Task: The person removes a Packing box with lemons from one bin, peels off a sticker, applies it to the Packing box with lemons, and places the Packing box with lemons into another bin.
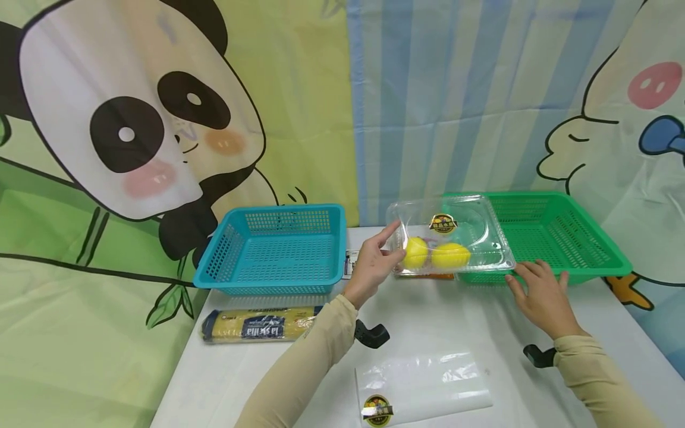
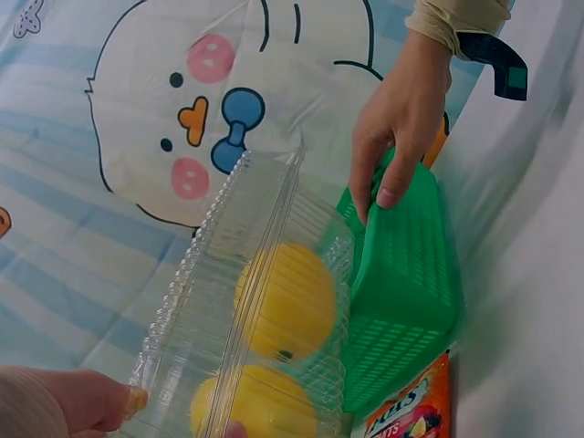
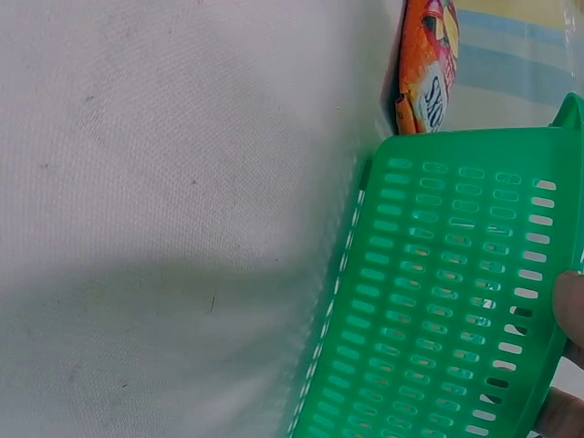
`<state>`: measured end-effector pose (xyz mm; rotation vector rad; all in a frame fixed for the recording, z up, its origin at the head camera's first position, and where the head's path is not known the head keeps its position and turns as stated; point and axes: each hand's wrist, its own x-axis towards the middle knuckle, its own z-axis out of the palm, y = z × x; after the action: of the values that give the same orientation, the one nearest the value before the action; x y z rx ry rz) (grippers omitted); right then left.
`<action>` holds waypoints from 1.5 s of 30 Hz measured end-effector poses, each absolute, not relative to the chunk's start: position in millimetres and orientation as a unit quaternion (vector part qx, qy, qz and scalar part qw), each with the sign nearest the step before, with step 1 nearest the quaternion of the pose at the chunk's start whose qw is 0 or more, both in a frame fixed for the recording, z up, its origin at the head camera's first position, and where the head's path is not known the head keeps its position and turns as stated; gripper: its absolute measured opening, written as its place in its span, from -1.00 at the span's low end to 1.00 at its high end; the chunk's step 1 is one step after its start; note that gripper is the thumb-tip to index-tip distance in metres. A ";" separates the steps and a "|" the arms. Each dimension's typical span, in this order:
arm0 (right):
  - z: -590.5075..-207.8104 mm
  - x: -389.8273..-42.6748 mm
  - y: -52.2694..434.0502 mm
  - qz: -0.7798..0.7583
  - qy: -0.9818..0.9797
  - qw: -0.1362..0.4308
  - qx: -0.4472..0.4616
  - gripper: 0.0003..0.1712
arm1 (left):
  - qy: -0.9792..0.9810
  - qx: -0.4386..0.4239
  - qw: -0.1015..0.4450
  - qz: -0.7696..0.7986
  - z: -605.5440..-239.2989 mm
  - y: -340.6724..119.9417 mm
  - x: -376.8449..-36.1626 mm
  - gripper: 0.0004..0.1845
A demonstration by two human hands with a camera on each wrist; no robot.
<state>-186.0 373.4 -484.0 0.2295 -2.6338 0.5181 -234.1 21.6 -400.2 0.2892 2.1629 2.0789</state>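
My left hand (image 1: 389, 246) pinches the left edge of a clear plastic clamshell box (image 1: 471, 229). The box holds two lemons (image 1: 451, 255) and has a round sticker on its lid. It is lifted off the table and overlaps the left front corner of the green basket (image 1: 556, 238). The left wrist view shows the box (image 2: 246, 301) tilted, with the lemons (image 2: 287, 297) inside and my fingertip (image 2: 82, 401) at its rim. My right hand (image 1: 537, 279) lies with straight fingers against the green basket's front wall. Its fingers (image 2: 374, 182) touch the basket (image 2: 401, 292).
An orange snack packet (image 1: 428, 276) lies on the white table (image 1: 444, 321) under the box. A blue basket (image 1: 278, 249) stands at left, with a yellow pasta pack (image 1: 257, 324) in front of it. A clear bag with a sticker (image 1: 423, 386) lies near me. Printed curtains hang behind.
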 end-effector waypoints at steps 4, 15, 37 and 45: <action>-484.2 -185.7 373.7 0.192 -0.952 0.224 0.083 -0.66 | 0.718 0.097 0.064 0.687 -397.4 29.9 -238.9 -0.28; -485.3 -185.6 374.8 0.197 -0.949 0.227 0.091 -0.68 | 0.681 0.110 0.075 0.720 -385.5 54.9 -248.6 -0.26; -484.1 -186.9 371.0 0.194 -0.949 0.233 0.089 -0.69 | 0.678 0.100 0.077 0.725 -375.4 112.7 -256.3 -0.23; -484.9 -185.7 370.6 0.192 -0.948 0.237 0.091 -0.69 | 0.691 0.063 0.063 0.718 -371.7 136.4 -252.8 -0.20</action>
<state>-185.7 370.6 -484.9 0.2485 -2.5987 0.5251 -252.8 136.4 -371.7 0.1905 2.0867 2.1674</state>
